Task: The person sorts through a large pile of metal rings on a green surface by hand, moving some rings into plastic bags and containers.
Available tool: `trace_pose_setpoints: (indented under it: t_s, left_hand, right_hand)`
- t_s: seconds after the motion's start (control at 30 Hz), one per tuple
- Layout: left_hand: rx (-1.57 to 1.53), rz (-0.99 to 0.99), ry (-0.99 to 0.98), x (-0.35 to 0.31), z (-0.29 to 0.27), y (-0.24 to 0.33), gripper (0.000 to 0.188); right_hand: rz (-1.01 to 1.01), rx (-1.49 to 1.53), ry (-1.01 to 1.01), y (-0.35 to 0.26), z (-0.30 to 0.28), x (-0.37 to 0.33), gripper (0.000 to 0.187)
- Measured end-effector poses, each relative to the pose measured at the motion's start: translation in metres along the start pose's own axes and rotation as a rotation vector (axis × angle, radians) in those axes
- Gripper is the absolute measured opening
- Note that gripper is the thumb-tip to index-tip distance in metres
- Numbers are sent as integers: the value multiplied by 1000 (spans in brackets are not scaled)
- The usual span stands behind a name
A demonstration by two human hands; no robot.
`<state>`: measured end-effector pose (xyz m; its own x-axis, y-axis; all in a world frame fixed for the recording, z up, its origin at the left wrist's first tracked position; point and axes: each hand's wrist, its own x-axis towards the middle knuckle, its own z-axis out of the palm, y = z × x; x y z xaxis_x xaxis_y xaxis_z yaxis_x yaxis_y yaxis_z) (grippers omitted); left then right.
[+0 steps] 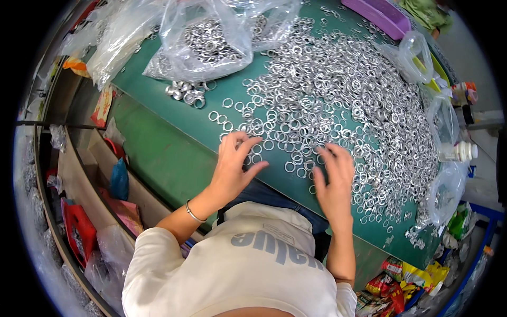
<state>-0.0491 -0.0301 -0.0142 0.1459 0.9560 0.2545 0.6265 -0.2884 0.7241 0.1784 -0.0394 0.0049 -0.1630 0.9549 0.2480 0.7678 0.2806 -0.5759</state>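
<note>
A broad heap of silver metal rings (pixel 317 90) spreads over the green tabletop (pixel 163 108), thinning to single rings toward my side. My left hand (pixel 236 158) is at the near left fringe of the rings, thumb and fingers apart, its fingertips over a few of them. Farther right, my right hand (pixel 334 177) reaches over the near edge of the heap with its fingers spread, the tips at the rings. Nothing shows gripped in either hand. Whether the fingertips touch the rings I cannot tell.
A clear plastic bag (pixel 206 45) full of rings stands at the back left, a small pile of thicker rings (pixel 187 92) before it. A purple basket (pixel 377 16) sits at the back right. A white bottle (pixel 465 151) and plastic bags line the right edge. Shelving (pixel 100 174) lies left.
</note>
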Motion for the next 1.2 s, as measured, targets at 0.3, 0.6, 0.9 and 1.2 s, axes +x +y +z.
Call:
trace_pose_setpoints:
  t_s: [0.3,0.6,0.9,1.2]
  left_hand:
    - [133,48,-40,0,-4,-14,51]
    - [-152,106,121,29,3,-31,48]
    - [73,-163,286,-7,-31,-47,43]
    - [245,-155,167,7,-17,-42,37]
  right_hand:
    - [-175,-149,-40,-4,27,17,14]
    - [515,1302,171,28,-16,22,4]
    - [480,917,-219,-22,20,52,17]
    - [-268,-177,-254,-35,50,56,14]
